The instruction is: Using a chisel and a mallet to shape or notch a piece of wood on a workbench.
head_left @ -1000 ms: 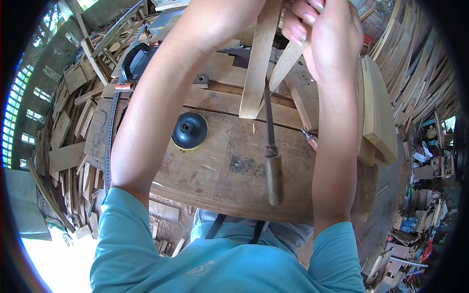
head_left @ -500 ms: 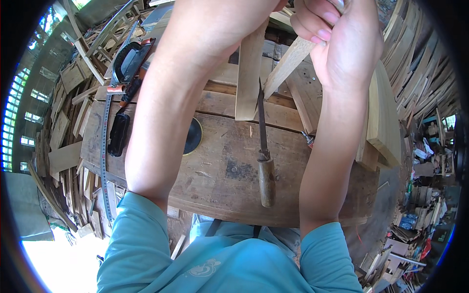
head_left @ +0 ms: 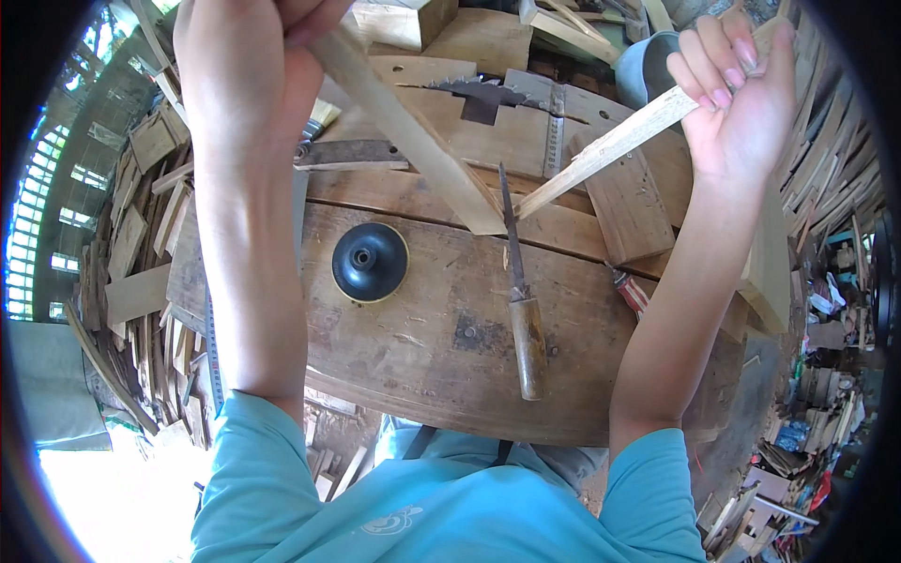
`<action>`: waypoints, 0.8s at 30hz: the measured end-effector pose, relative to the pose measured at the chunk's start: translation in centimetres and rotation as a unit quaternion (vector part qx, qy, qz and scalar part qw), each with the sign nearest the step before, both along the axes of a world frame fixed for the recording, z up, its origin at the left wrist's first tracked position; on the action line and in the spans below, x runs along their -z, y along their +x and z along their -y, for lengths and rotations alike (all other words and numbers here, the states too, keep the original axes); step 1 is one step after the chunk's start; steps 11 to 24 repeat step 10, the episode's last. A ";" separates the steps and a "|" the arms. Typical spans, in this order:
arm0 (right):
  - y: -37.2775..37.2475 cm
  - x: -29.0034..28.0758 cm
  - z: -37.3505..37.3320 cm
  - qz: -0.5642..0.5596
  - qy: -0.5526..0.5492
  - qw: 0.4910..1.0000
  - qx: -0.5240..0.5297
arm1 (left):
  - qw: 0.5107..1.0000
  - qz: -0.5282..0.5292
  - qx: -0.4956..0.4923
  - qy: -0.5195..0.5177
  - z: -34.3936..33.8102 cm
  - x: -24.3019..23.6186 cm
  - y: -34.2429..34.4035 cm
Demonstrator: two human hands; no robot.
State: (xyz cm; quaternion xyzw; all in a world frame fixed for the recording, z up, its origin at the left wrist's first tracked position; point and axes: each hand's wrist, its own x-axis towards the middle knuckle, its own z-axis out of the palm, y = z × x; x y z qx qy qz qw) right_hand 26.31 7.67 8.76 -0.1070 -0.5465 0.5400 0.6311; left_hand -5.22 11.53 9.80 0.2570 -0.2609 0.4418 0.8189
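A long, flat wooden strip (head_left: 413,131) slants down from my left hand (head_left: 258,66), whose fingers are closed round its upper end. My right hand (head_left: 737,94) is closed round the top of a second wooden strip (head_left: 605,148), narrower and with a rough, splintered edge. The lower ends of both strips come close together over the workbench (head_left: 422,366). Between and just below those ends lies a pointed, file-like tool (head_left: 528,347) with a wooden handle, touched by neither hand. Left of it a black round backing pad (head_left: 371,258) rests on the bench.
A wooden board (head_left: 624,206) and a red-and-white tube (head_left: 631,289) lie right of the tool. Farther back are a grey metal container (head_left: 648,68), a ruler (head_left: 554,131), a paintbrush (head_left: 324,117) and wood blocks (head_left: 404,21). Timber offcuts (head_left: 131,235) are piled on both sides.
My hands have moved apart, the left one leftward and the right one rightward. The strips now spread in a wide V, and the black pad has come into full view.
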 end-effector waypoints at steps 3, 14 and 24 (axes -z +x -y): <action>-0.3 1.1 -0.6 -0.010 -0.003 1.000 -0.017 | 0.786 -0.295 -0.539 0.059 0.7 0.0 -2.2; 2.1 2.3 1.2 -0.049 -0.009 0.995 0.089 | 0.832 -0.288 -0.462 0.106 4.4 0.7 -6.1; 2.1 2.3 1.2 -0.049 -0.009 0.995 0.089 | 0.832 -0.288 -0.462 0.106 4.4 0.7 -6.1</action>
